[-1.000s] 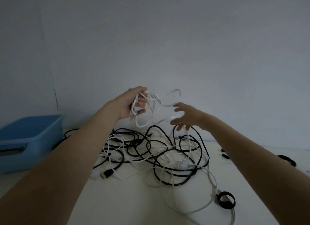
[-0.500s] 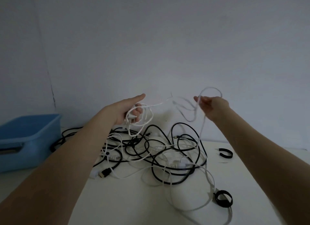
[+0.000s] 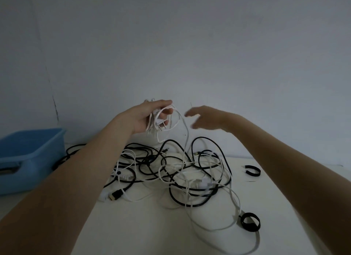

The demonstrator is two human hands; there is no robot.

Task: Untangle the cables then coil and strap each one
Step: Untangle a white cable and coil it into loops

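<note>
My left hand [image 3: 150, 116] is raised above the table and grips several loops of a thin white cable [image 3: 175, 121] together with its white two-pin plug [image 3: 161, 122]. One strand runs from those loops down into the tangle of black and white cables [image 3: 171, 171] on the white table [image 3: 152, 226]. My right hand [image 3: 204, 117] hovers just right of the loops, blurred, fingers spread and holding nothing. A black plug with a gold tip [image 3: 115, 195] lies at the tangle's left front.
A blue plastic bin [image 3: 28, 156] stands at the table's left edge. One black strap ring [image 3: 249, 221] lies at the front right, attached to a flat white cable, and another black strap [image 3: 252, 170] lies farther back on the right. A grey wall rises behind.
My right hand let go of the white strand it had pulled out to the right and moved back toward the left hand. The left hand rose slightly with more loops gathered.
</note>
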